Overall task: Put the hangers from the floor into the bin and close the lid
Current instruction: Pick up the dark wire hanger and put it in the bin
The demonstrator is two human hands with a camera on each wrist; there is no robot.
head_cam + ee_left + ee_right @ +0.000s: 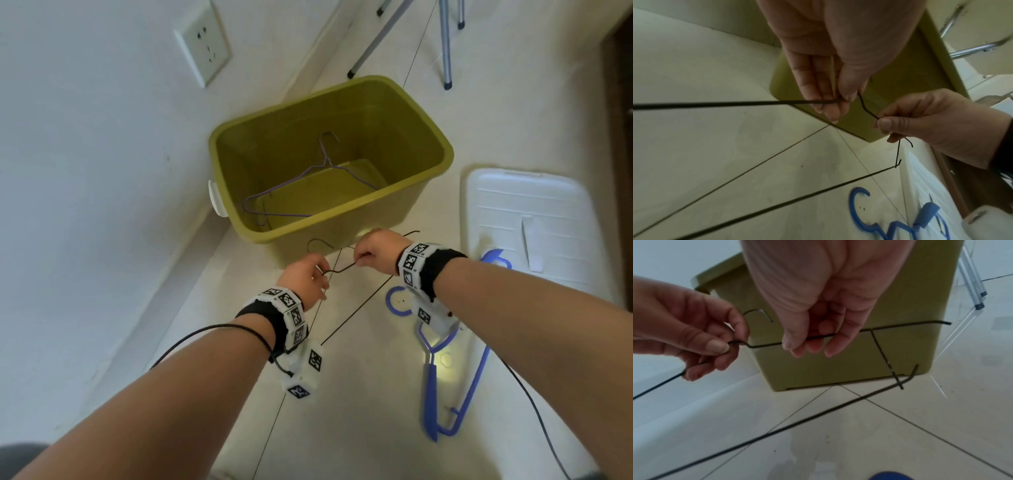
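Note:
An olive bin (380, 216) stands open on the floor by the wall, with a purple wire hanger (326, 160) lying inside. In front of it both hands hold a black wire hanger (342, 268) off the floor. My left hand (323, 272) pinches the wire near its neck, and its thumb and fingers (838, 100) are seen closed on the wire (735, 102). My right hand (359, 260) pinches the shoulder wire (900, 325) a little to the right. The white lid (513, 205) lies flat on the floor, right of the bin. Blue plastic hangers (431, 394) lie on the floor under my right wrist.
A wall with a socket (202, 44) runs along the left. Metal legs (445, 44) stand behind the bin. A dark wooden edge (623, 137) borders the right. Thin black cables (534, 404) trail from both wrists.

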